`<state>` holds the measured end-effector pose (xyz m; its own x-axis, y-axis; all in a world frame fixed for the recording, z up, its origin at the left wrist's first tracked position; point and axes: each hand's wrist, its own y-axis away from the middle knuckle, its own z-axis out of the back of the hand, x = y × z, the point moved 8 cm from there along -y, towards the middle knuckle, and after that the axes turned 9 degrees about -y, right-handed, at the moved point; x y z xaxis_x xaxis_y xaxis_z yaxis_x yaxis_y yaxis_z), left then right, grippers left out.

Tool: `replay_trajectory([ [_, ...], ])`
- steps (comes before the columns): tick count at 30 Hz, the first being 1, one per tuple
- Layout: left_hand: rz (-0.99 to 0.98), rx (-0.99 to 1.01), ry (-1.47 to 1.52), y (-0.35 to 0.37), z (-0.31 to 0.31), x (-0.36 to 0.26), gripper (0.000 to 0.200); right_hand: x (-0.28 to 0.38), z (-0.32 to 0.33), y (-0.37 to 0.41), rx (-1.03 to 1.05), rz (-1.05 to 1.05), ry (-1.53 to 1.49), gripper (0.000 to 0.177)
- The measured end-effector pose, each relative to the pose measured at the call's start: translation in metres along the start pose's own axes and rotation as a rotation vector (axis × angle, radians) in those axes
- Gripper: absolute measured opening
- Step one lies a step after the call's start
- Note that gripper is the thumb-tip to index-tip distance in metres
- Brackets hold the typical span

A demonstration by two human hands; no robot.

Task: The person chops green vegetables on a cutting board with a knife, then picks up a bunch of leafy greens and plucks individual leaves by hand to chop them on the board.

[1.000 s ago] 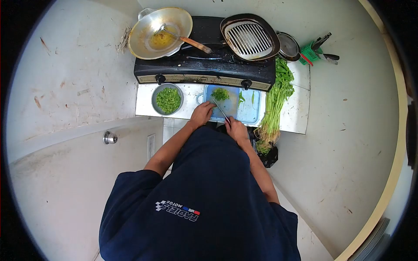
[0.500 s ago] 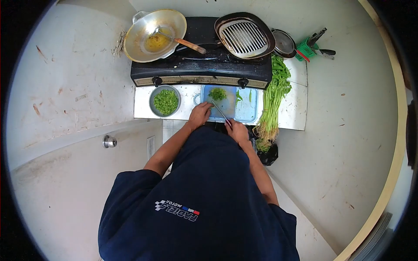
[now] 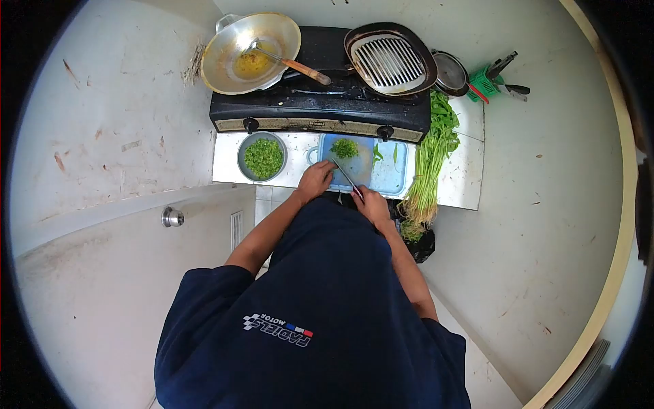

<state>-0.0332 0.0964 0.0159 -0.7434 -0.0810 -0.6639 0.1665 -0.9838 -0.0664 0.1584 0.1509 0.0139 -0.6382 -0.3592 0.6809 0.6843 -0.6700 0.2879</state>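
Observation:
My right hand (image 3: 372,206) grips a knife (image 3: 348,177) by its handle, the blade slanting up and left over a blue cutting board (image 3: 398,178). Near the blade's tip, my left hand (image 3: 316,180) rests at the board's left edge with its fingers curled together; what they hold, if anything, is too small to name. A small heap of finely chopped greens (image 3: 345,148) lies on the board just beyond the blade. Some loose green leaf pieces (image 3: 377,154) lie to its right. Left of the board, a grey bowl (image 3: 240,161) holds more chopped greens.
Behind the board stands a black gas stove (image 3: 320,109) bearing a wok (image 3: 216,65) with a wooden-handled turner (image 3: 306,70) and a grill pan (image 3: 429,67). A bundle of leafy greens with roots (image 3: 428,170) lies right. A green basket (image 3: 482,83) holds utensils at the back right.
The whole scene has shifted slightly to the right in the view as the camera turned. My hands and the knife stay in nearly the same pose at the board.

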Motion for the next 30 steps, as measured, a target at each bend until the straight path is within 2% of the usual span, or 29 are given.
replay_trajectory([
  [7,-0.028,-0.051,-0.015,0.002,-0.001,-0.001,0.025,0.01,-0.003,-0.013,0.001,0.003,0.11,0.03],
  [16,0.055,0.011,0.009,0.004,-0.003,0.003,0.026,-0.004,0.002,0.004,0.005,-0.059,0.092,0.03],
  [22,0.005,-0.055,-0.006,0.004,0.001,0.0,0.022,0.006,-0.001,0.0,-0.017,0.014,0.072,0.031],
  [30,0.029,-0.002,0.0,0.007,-0.003,0.006,0.024,0.018,-0.004,-0.015,-0.011,0.028,0.106,0.03],
])
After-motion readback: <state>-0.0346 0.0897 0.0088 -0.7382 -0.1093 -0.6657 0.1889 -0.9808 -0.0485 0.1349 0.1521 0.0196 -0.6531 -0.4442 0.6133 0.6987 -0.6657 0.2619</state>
